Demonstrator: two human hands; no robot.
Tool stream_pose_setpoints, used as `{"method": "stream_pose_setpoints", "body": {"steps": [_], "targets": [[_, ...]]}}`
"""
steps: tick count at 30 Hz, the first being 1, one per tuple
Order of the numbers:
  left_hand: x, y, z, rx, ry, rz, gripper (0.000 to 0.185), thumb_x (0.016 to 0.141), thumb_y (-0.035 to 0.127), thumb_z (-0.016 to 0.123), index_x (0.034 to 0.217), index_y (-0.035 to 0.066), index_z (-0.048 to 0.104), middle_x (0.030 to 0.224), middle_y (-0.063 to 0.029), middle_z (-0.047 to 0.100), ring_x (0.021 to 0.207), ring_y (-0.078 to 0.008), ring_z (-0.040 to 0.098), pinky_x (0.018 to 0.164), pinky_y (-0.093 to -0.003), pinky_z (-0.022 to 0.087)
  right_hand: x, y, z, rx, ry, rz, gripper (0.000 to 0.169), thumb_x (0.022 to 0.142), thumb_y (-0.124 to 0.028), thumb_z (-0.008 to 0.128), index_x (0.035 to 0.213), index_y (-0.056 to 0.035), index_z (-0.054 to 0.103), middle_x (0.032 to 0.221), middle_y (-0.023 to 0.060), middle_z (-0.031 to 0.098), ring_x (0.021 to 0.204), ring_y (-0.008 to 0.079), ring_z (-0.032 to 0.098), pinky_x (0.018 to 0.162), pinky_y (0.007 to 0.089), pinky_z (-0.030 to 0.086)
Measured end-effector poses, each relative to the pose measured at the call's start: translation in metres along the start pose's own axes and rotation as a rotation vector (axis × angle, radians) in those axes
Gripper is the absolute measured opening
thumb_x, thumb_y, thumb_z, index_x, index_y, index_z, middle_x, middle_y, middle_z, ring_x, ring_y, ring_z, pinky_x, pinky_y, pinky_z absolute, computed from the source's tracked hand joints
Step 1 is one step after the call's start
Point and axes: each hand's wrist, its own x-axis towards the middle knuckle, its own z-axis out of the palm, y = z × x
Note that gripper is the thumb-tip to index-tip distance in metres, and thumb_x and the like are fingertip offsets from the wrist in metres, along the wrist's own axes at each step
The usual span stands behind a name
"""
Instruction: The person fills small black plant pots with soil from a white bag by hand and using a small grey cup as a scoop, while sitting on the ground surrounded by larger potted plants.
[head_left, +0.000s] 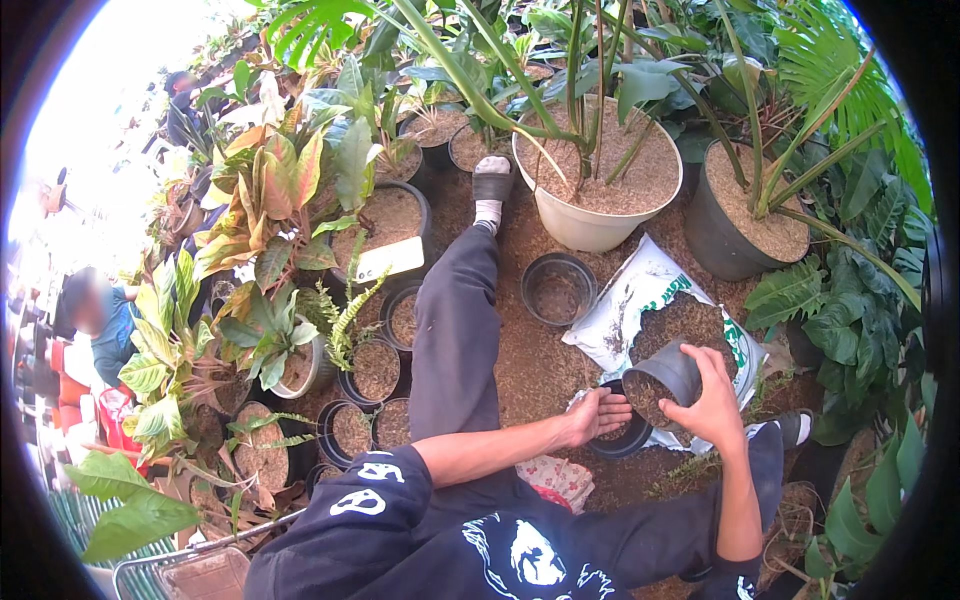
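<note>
My right hand grips a small black plastic pot, tilted on its side with its mouth toward my left hand and brown soil inside. Palm up and fingers extended, my left hand is beside that mouth, holding nothing visible. Below both hands stands another black pot, partly hidden by the left hand. Behind the tilted pot lies a torn white plastic sack with green print, filled with dark potting mix. An empty-looking black pot sits left of the sack, on the soil-strewn ground.
A large white pot and a large dark pot hold tall plants ahead. Several small soil-filled pots line my left side, near a croton-like leafy plant. Two people are at the far left. A floral cloth lies between my legs.
</note>
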Motion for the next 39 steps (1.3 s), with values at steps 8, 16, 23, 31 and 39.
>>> {"method": "stream_pose_setpoints", "body": {"steps": [8, 16, 23, 31, 39], "targets": [[0.039, -0.035, -0.007, 0.122, 0.096, -0.009, 0.032, 0.102, 0.02, 0.038, 0.13, 0.008, 0.046, 0.124, -0.0098, 0.059, 0.114, -0.022, 0.061, 0.097, -0.0352, 0.049, -0.007, 0.008, 0.013, -0.061, -0.105, 0.117, 0.082, 0.062, -0.023, 0.084, 0.135, -0.0088, 0.049, 0.131, 0.019, 0.046, 0.121, 0.039, 0.051, 0.101, 0.0446, 0.045], [0.067, -0.054, -0.02, -0.196, 0.202, -0.05, 0.039, 0.099, 0.028, 0.04, 0.126, 0.0, 0.041, 0.127, -0.0178, 0.049, 0.115, -0.032, 0.054, 0.101, -0.0454, 0.047, 0.0, 0.019, 0.016, -0.098, -0.143, 0.114, 0.083, 0.065, -0.027, 0.084, 0.138, -0.0138, 0.047, 0.136, 0.0199, 0.043, 0.124, 0.0406, 0.049, 0.102, 0.0451, 0.045], [0.065, -0.044, -0.011, -0.283, 0.19, -0.048, 0.056, 0.1, 0.033, 0.035, 0.144, -0.001, 0.034, 0.15, -0.0183, 0.037, 0.132, -0.0313, 0.045, 0.111, -0.0462, 0.038, 0.012, 0.029, 0.02, -0.216, -0.194, 0.218, 0.084, 0.065, -0.026, 0.083, 0.139, -0.0131, 0.045, 0.135, 0.0218, 0.042, 0.123, 0.0429, 0.049, 0.098, 0.0484, 0.047], [0.062, -0.046, -0.006, -0.164, 0.147, -0.09, 0.045, 0.101, 0.029, 0.027, 0.134, 0.006, 0.046, 0.133, -0.0107, 0.056, 0.123, -0.0245, 0.055, 0.098, -0.0402, 0.046, 0.01, 0.034, 0.023, -0.217, -0.244, 0.205, 0.083, 0.064, -0.026, 0.083, 0.136, -0.0078, 0.047, 0.126, 0.0245, 0.047, 0.116, 0.0433, 0.053, 0.094, 0.0497, 0.051], [0.064, -0.048, -0.009, -0.191, 0.12, -0.043, 0.046, 0.101, 0.029, 0.026, 0.137, 0.006, 0.045, 0.136, -0.0121, 0.055, 0.124, -0.027, 0.055, 0.104, -0.0468, 0.045, 0.01, 0.034, 0.022, -0.225, -0.331, 0.241, 0.085, 0.067, -0.036, 0.082, 0.14, -0.0122, 0.044, 0.134, 0.0239, 0.043, 0.123, 0.0433, 0.049, 0.097, 0.0502, 0.048]]}}
